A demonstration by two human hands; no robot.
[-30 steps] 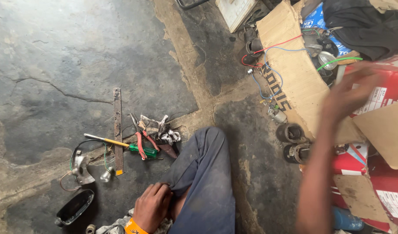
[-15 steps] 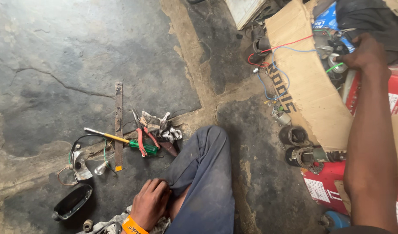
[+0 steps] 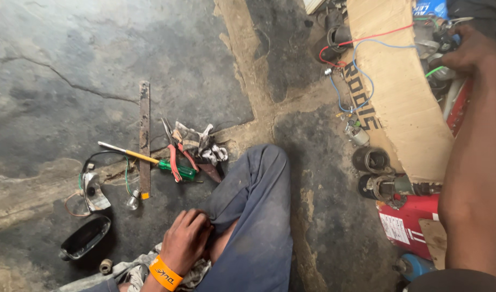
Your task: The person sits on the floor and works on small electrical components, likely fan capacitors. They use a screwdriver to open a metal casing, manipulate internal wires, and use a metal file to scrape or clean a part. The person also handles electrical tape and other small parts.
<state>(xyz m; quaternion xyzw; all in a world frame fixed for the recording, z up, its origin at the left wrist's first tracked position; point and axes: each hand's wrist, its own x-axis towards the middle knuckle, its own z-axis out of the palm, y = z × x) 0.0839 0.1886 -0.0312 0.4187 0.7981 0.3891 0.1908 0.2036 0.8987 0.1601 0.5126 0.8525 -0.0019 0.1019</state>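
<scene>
My left hand [image 3: 185, 240] rests on my bent leg in blue trousers [image 3: 256, 216], fingers curled on the cloth, an orange wristband on the wrist. My right hand [image 3: 469, 51] reaches into a cardboard box [image 3: 399, 92] at the upper right, among wires and metal parts; its fingers are partly hidden, so a grip cannot be made out. On the floor near my knee lie a green-handled screwdriver [image 3: 150, 159], red-handled pliers [image 3: 175, 154] and a crumpled rag [image 3: 196, 140].
A rusty flat metal bar [image 3: 144, 135] lies on the cracked concrete floor. A small bulb with wires [image 3: 96, 186] and a black housing [image 3: 85, 238] sit at the lower left. Dark cylindrical parts [image 3: 372, 159] and a red container [image 3: 410, 224] stand by the box.
My right hand has travelled from the box's edge into the box among the wires. The view has shifted slightly. My left hand has stayed on my leg.
</scene>
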